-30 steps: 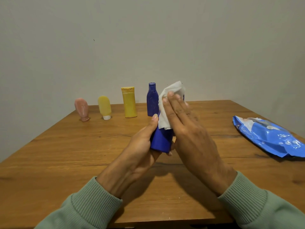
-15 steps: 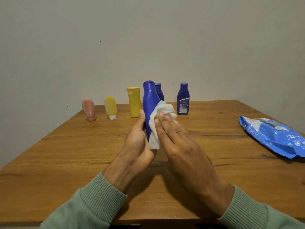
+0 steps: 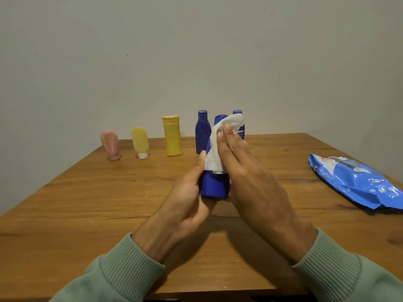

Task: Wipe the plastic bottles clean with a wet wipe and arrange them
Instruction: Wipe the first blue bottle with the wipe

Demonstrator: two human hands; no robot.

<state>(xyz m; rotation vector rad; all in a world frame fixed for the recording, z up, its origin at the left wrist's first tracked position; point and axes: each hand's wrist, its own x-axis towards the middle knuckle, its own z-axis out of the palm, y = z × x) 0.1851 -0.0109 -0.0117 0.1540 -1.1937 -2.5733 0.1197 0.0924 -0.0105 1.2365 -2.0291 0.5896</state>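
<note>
My left hand [image 3: 187, 199] grips a large blue bottle [image 3: 214, 186] by its lower body, holding it upright above the table's middle. My right hand [image 3: 250, 177] presses a white wet wipe [image 3: 218, 149] flat against the bottle's upper part, fingers extended; the wipe covers most of the neck and cap. Along the back edge stand a pink tube [image 3: 110, 144], a pale yellow tube [image 3: 140, 142], a yellow bottle [image 3: 172, 135] and a blue bottle [image 3: 202, 131]. Another blue bottle [image 3: 238, 113] is mostly hidden behind the wipe.
A blue wet-wipe pack [image 3: 357, 184] lies at the right side of the wooden table [image 3: 87, 203]. A plain wall stands close behind the table's back edge. The table's front edge runs just under my sleeves.
The held bottle has dropped lower and my right hand with the wipe has slid up from its middle to its top, now covering the cap.
</note>
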